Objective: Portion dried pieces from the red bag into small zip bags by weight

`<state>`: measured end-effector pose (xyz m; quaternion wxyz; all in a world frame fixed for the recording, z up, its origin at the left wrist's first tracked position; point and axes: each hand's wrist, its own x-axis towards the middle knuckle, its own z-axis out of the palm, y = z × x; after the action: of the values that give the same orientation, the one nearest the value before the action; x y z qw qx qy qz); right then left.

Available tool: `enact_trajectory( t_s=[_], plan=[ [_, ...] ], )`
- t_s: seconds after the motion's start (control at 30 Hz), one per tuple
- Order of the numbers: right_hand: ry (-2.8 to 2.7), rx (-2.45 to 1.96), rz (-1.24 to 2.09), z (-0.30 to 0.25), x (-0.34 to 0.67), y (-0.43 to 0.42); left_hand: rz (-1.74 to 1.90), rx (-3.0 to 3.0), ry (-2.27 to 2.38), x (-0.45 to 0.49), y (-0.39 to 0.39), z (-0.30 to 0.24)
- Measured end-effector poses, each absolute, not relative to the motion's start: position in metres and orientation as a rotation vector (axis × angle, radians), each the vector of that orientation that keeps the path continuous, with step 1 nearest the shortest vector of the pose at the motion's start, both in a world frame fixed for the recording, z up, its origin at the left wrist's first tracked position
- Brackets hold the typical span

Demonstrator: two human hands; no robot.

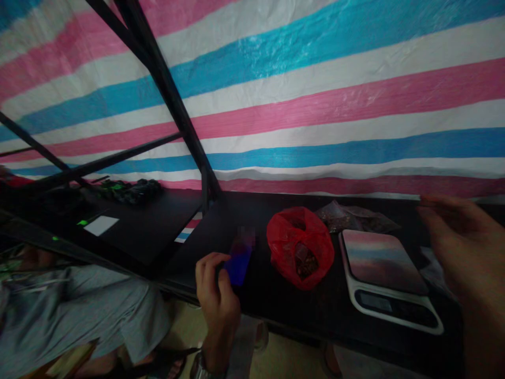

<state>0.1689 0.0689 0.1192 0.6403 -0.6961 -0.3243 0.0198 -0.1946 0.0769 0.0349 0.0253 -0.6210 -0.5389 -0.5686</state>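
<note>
My left hand (215,295) is closed around a small blue object (239,263) at the front edge of a black table (252,216). A red plastic bag (300,246), open at the top with dark brownish pieces inside, lies just right of it. A white kitchen scale (389,279) with a shiny steel plate sits further right. My right hand (463,247) hovers over the scale's right side, fingers stretched out and slightly curled, holding nothing I can see. A clear plastic bag (355,217) with dark contents lies behind the scale.
A striped pink, blue and white tarp (315,105) hangs behind the table. Black metal frame bars (165,89) rise at the left. A second black table (130,221) at the left bears a white card (101,225) and dark items. Another person in grey clothing (79,310) sits at the lower left.
</note>
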Motion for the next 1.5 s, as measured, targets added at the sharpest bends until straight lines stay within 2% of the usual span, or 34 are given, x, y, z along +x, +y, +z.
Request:
enact_trajectory(
  t_s=[0.2, 0.3, 0.47, 0.63, 0.8, 1.0, 1.1, 1.2, 1.37, 1.43, 1.5],
  plan=[
    [-0.749, -1.613, 0.061, 0.124, 0.165, 0.068, -1.867, -2.287, -0.848, -0.092, 0.015, 0.033],
    [-0.756, -1.618, 0.061, 0.122, 0.166, 0.069, -1.724, -2.425, -0.504, -0.051, 0.014, 0.030],
    [-0.843, -1.655, 0.035, 0.112, 0.177, 0.074, -1.582, -2.543, -0.549, -0.034, 0.050, 0.043],
    [-1.052, -1.800, 0.063, 0.099, 0.194, 0.079, -1.763, -2.517, -0.794, -0.041, 0.043, 0.037],
    [-1.342, -1.712, 0.165, 0.091, 0.188, 0.088, -1.856, -2.473, -0.919, -0.046, 0.032, 0.031],
    [-1.701, -1.530, 0.419, 0.095, 0.116, 0.098, -1.484, -2.298, -1.490, -0.064, 0.080, 0.036],
    [-1.825, -1.485, 0.437, 0.097, 0.096, 0.101, -1.300, -2.265, -1.670, -0.077, 0.098, 0.033],
    [-1.757, -1.644, 0.292, 0.094, 0.128, 0.096, -1.236, -2.269, -1.746, -0.083, 0.101, 0.031],
    [-1.298, -2.251, -0.238, 0.067, 0.250, 0.059, -1.213, -2.304, -1.759, -0.082, 0.091, 0.030],
    [-1.206, -2.397, -0.164, 0.052, 0.284, 0.046, -1.194, -2.313, -1.776, -0.083, 0.090, 0.029],
    [-1.194, -2.328, -0.066, 0.041, 0.296, 0.038, -1.183, -2.311, -1.794, -0.085, 0.089, 0.028]
  ],
)
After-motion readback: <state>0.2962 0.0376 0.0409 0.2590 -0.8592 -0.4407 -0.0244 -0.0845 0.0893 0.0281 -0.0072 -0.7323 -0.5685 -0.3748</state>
